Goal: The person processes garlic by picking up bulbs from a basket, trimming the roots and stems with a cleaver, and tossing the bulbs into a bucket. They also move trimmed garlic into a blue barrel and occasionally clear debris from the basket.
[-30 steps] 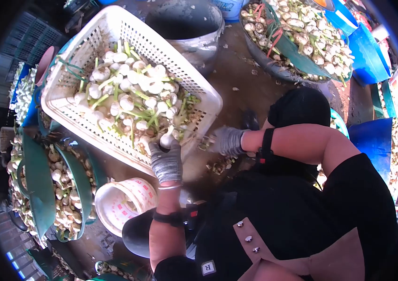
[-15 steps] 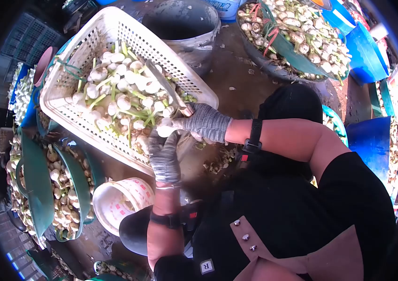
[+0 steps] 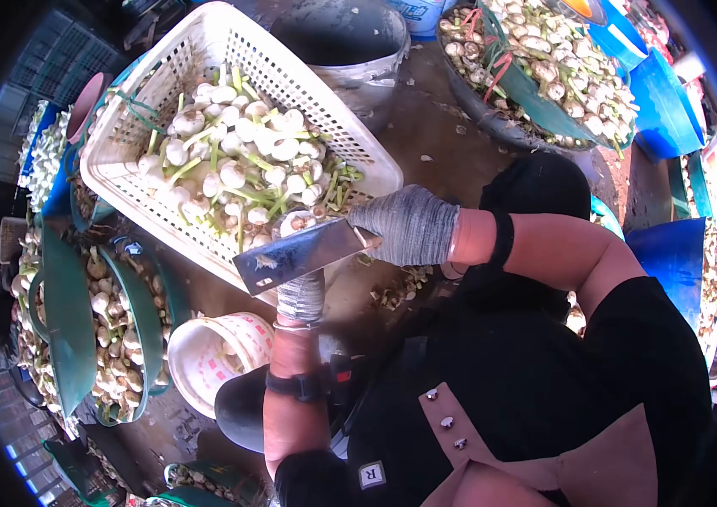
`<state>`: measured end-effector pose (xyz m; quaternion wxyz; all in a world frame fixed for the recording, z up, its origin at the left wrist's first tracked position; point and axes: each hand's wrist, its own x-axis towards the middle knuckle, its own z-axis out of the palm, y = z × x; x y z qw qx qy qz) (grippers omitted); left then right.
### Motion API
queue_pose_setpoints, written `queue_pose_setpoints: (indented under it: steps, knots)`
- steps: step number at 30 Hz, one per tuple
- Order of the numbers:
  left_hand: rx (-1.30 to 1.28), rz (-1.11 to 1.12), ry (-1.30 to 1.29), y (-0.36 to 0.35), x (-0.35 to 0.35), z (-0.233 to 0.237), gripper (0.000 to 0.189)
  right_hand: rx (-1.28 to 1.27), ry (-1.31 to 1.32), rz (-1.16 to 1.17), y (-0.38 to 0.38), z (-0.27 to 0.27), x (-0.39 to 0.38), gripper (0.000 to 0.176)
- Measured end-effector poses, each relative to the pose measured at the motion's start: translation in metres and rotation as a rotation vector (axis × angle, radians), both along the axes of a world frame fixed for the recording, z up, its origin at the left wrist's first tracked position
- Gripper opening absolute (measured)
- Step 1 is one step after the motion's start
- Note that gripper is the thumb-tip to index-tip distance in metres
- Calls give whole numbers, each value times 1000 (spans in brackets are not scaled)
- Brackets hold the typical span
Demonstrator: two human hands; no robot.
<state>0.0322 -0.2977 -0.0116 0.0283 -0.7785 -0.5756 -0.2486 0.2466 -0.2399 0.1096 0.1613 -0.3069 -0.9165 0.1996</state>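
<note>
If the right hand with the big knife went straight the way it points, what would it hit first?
Probably the white basket, at its near rim just past the tip of the knife. Depth is hard to judge.

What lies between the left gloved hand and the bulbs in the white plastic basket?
The broad steel cleaver, gripped in the right hand, crosses there; head view.

A produce-sorting yard: garlic-filled baskets (image 3: 135, 148) and tubs (image 3: 494, 127) crowd the ground.

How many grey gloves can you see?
2. One is on the right hand, gripping the cleaver. The other is on the left hand, mostly hidden behind the cleaver's blade, beside the white basket.
</note>
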Motion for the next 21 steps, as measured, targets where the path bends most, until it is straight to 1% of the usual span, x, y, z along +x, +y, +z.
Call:
queue_pose_setpoints:
  steps: [2, 3, 4, 6, 7, 8, 9, 10, 11, 12, 13, 14, 15, 16, 17, 19, 20, 21]
  knots:
    - [-47, -122, -293, 4, 1, 10, 36, -22, -37, -15, -1, 1, 0, 18]
    - [-164, -72, -580, 2, 13, 28, 31, -46, -72, -27, -2, 0, 0, 17]
    - [-167, -81, -576, 0, 15, 27, 31, -47, -69, -36, -4, -1, 0, 17]
    - [-247, 8, -709, -2, 16, 23, 31, -34, -30, -42, -5, -3, 0, 15]
    - [-244, 19, -659, -3, 13, 11, 34, -31, -24, -48, -5, -2, 0, 15]
    - [-242, 13, -652, -5, 10, -3, 34, -93, -110, -45, -6, 1, -1, 15]
    - [-107, 57, -347, -7, 7, -19, 36, -155, -196, -41, -6, 3, -2, 15]
    - [27, 102, -44, -7, 6, -35, 38, -152, -193, -46, -6, 3, -3, 15]
    - [-120, 110, -274, -6, 4, -48, 42, -161, -167, -64, -8, 1, -4, 16]
    - [-125, 106, -272, -6, 5, -59, 42, -174, -141, -83, -11, -3, -4, 18]
    - [-136, 112, -409, -7, 4, -69, 43, -177, -138, -88, -13, -10, -4, 18]
    - [-143, 121, -545, -4, 6, -62, 44, -163, -3, -84, -12, -17, -5, 20]
    - [-142, 120, -538, -3, 9, -54, 44, -147, 133, -81, -12, -24, -5, 22]
    - [-171, 149, -765, -4, 15, -47, 42, -146, 139, -84, -12, -29, -3, 22]
    - [-199, 177, -993, -3, 23, -27, 40, -176, 159, -64, -11, -31, -2, 24]
    - [-201, 177, -960, -12, 36, 29, 36, -205, 181, -46, -5, -39, 2, 26]
    - [-203, 183, -930, -15, 43, 52, 32, -285, -26, -187, 6, -51, 5, 25]
    - [-284, 341, -1144, -16, 51, 62, 29, -362, -235, -327, 22, -71, 9, 25]
